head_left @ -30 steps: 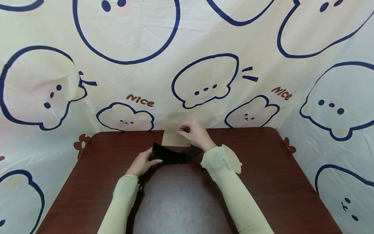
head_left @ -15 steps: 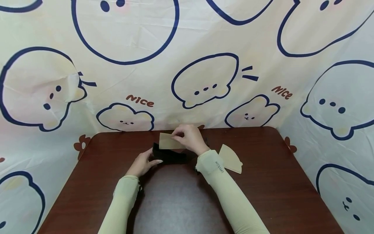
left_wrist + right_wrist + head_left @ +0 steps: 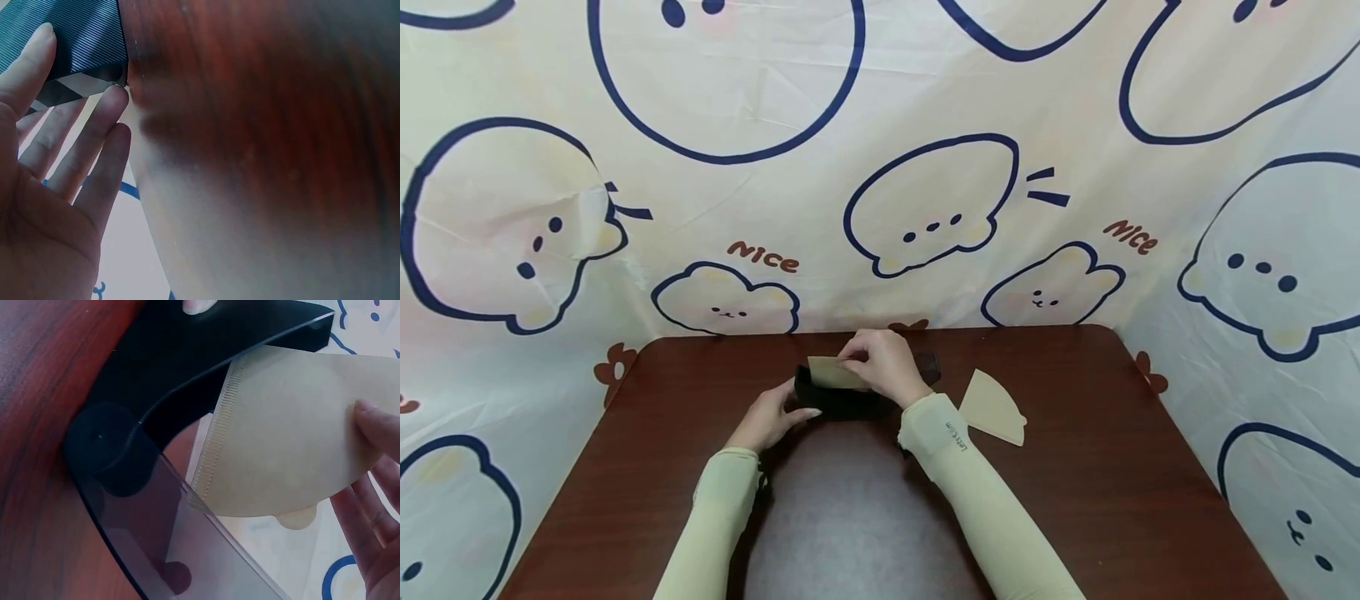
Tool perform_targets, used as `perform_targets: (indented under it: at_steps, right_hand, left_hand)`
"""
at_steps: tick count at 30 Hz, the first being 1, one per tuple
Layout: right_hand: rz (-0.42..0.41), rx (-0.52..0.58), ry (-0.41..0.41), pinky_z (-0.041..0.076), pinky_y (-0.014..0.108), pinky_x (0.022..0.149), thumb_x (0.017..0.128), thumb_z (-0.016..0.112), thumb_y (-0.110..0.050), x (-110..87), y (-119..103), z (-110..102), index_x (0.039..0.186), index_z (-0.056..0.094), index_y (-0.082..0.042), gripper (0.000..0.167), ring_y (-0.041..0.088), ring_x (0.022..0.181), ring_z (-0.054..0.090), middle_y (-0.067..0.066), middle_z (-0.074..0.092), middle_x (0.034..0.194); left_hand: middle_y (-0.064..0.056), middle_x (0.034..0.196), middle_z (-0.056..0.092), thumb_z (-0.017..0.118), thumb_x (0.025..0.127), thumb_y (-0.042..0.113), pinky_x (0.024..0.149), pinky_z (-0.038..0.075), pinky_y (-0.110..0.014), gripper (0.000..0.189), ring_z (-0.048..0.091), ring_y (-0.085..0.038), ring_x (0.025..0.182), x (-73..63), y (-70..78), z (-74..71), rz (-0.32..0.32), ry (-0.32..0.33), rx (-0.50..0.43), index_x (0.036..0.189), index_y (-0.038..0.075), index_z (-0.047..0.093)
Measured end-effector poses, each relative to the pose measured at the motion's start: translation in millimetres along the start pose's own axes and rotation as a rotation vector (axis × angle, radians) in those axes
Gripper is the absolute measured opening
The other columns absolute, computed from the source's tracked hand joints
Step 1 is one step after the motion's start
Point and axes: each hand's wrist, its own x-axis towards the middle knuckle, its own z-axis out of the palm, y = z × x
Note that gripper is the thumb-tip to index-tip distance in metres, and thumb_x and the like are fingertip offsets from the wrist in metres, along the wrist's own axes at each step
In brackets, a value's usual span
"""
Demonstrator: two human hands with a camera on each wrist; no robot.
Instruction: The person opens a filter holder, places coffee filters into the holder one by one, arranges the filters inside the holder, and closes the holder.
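Note:
A black, finely ribbed coffee filter holder (image 3: 846, 406) stands at the table's far middle, its smoky see-through lid (image 3: 169, 519) swung open on a round hinge. My left hand (image 3: 771, 417) grips the holder's left end; in the left wrist view the thumb lies on its ribbed face (image 3: 90, 37), with the fingers on the other side. A tan paper coffee filter (image 3: 281, 431) with a crimped seam is pinched between thumb and fingers of my right hand (image 3: 887, 367). The filter's seam end reaches between the holder's body and lid, and the head view shows its lower part hidden behind the holder's front wall.
Another fan-shaped tan coffee filter (image 3: 995, 408) lies flat on the dark brown table (image 3: 1120, 467), right of my right wrist. A pale cloth (image 3: 820, 200) with cartoon prints hangs behind the table and along both sides.
My right hand has brought the paper filter down and nearer, from behind the holder to its opening. My left hand has stayed at the holder's left end. The second filter is now uncovered.

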Motion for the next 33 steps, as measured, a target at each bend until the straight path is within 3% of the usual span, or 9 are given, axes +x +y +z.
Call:
perform_targets:
  at_steps: [8, 19, 33]
  right_hand:
    - [0.009, -0.012, -0.022, 0.056, 0.033, 0.081, 0.089, 0.084, -0.022, -1.6, 2.5, 13.3, 0.092, 0.084, -0.020, 0.003, 0.011, 0.083, 0.070, -0.006, 0.077, 0.090]
    - [0.052, -0.065, -0.044, 0.055, 0.032, 0.079, 0.088, 0.085, -0.024, -2.5, 1.2, 22.4, 0.089, 0.084, -0.021, 0.004, 0.011, 0.083, 0.070, -0.007, 0.075, 0.089]
    - [0.109, -0.034, -0.088, 0.053, 0.028, 0.074, 0.088, 0.085, -0.023, -2.8, 5.0, 35.7, 0.090, 0.081, -0.022, 0.005, 0.005, 0.074, 0.065, -0.010, 0.075, 0.079]
  left_hand:
    - [-0.001, 0.096, 0.069, 0.078, 0.094, 0.033, 0.076, 0.050, -0.036, 0.058, 0.060, -0.013, 0.072, -2.0, -0.7, -0.8, 0.011, -0.002, 0.000, 0.145, 0.018, 0.055]
    - [-0.001, 0.094, 0.067, 0.077, 0.094, 0.033, 0.074, 0.050, -0.035, 0.053, 0.060, -0.014, 0.070, -2.2, 3.8, -1.6, 0.003, -0.009, -0.025, 0.142, 0.020, 0.057]
    - [-0.001, 0.097, 0.069, 0.078, 0.094, 0.033, 0.072, 0.051, -0.035, 0.047, 0.061, -0.014, 0.071, -2.6, 2.6, -0.1, 0.014, -0.001, -0.031, 0.136, 0.021, 0.060]
